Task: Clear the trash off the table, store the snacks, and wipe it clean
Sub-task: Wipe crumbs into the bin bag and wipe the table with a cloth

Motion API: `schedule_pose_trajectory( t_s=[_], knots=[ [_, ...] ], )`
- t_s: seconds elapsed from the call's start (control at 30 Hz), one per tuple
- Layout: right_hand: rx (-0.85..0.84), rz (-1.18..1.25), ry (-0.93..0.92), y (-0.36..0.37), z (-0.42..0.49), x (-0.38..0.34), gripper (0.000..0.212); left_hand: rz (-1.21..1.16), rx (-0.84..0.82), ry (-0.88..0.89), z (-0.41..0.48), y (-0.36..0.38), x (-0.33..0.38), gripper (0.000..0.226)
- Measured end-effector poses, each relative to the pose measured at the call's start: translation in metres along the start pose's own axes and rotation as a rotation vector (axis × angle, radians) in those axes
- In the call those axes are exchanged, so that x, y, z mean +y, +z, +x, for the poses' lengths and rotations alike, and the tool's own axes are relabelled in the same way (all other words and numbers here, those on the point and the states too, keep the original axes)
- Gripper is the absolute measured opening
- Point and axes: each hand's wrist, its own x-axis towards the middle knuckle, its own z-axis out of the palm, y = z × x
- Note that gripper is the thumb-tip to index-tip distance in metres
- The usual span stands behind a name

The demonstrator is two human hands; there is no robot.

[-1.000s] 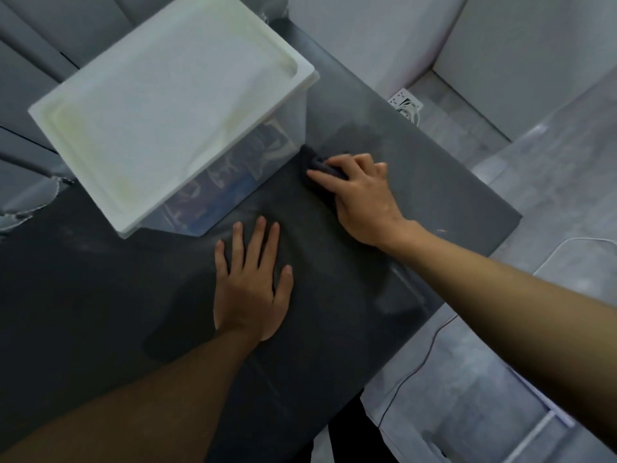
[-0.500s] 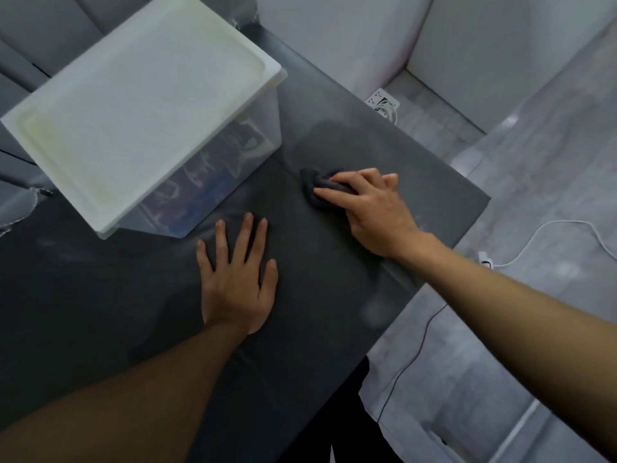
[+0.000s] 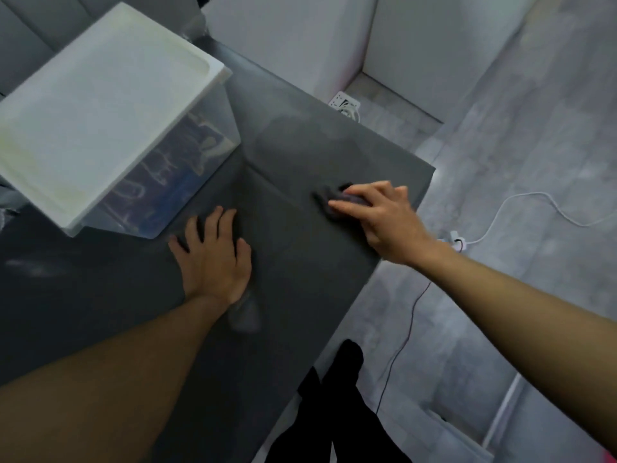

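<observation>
Storage bin (image 3: 100,121), at about 10 o'clock in the view: clear-walled, closed with a white lid, standing on the dark table (image 3: 300,295). Snack packaging with blue print shows through its near wall; individual items cannot be made out.

Left hand (image 3: 213,259), near centre, just at 5 o'clock of the bin's near corner: laid palm-down and flat on the table top, fingers spread wide and pointing toward 12 o'clock. It holds nothing. The fingertips lie close to the bin but contact cannot be confirmed.

Right hand (image 3: 384,218), at about 2 o'clock of the left hand and well apart from it: palm down, fingers pressed onto a dark cloth (image 3: 329,198), which is bunched beneath them against the table surface. The cloth protrudes at the fingertip side, toward 10 o'clock. This hand sits close to the table's right edge.

Floor (image 3: 500,195), right of the table: grey, with a white cable (image 3: 534,198) and a power strip (image 3: 344,103) at about 1 o'clock.
</observation>
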Motion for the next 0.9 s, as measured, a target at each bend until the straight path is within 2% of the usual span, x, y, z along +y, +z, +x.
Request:
schedule_pose_trajectory(
  t_s=[0.1,0.13,0.17,0.23,0.33,0.4,0.43,0.47,0.57,0.6,0.63,0.67,0.7,0.8,0.87,0.9],
  knots=[
    [0.110,0.075,0.577,-0.006,0.007,0.004,0.058,-0.045,0.069,0.077,0.018,-0.003,0.010,0.055],
    [0.141,0.109,0.728,-0.005,0.008,-0.004,0.060,-0.051,0.080,0.113,0.025,-0.003,0.015,0.056],
    [0.148,0.120,0.796,-0.003,0.007,-0.015,0.061,-0.056,0.083,0.135,0.031,-0.002,0.021,0.058],
    [0.135,0.104,0.687,0.001,-0.003,-0.036,0.061,-0.066,0.068,0.110,0.044,0.000,0.032,0.061],
    [0.044,0.089,0.276,0.002,-0.026,-0.030,0.054,-0.035,0.059,0.041,0.051,0.009,0.041,0.064],
    [0.017,0.047,0.128,-0.005,-0.025,-0.003,0.055,-0.002,0.056,0.040,0.051,0.013,0.042,0.064],
    [0.027,0.008,0.143,-0.007,-0.019,0.011,0.056,0.005,0.053,0.041,0.051,0.013,0.042,0.065],
    [0.046,-0.016,0.235,-0.008,-0.010,0.022,0.059,0.007,0.050,0.041,0.051,0.013,0.043,0.065],
    [0.117,0.070,0.766,-0.010,0.026,0.034,0.067,0.020,0.046,0.038,0.052,0.013,0.044,0.065],
    [0.134,0.113,0.899,-0.010,0.036,0.029,0.068,0.023,0.045,0.037,0.052,0.013,0.044,0.065],
    [0.140,0.135,0.958,-0.011,0.045,0.019,0.068,0.028,0.045,0.036,0.053,0.013,0.044,0.065],
    [0.140,0.134,0.931,-0.010,0.050,0.007,0.068,0.033,0.043,0.035,0.053,0.013,0.044,0.066],
    [0.121,0.115,0.823,-0.005,0.050,-0.006,0.066,0.039,0.041,0.035,0.053,0.013,0.044,0.066],
    [0.002,0.082,0.410,0.005,0.042,-0.017,0.060,0.050,0.036,0.035,0.053,0.014,0.044,0.066],
    [-0.014,0.049,0.319,0.000,0.049,0.006,0.057,0.057,0.034,0.036,0.054,0.014,0.045,0.067],
    [-0.013,0.007,0.345,-0.003,0.056,0.017,0.057,0.064,0.037,0.038,0.056,0.014,0.044,0.067]
  ],
)
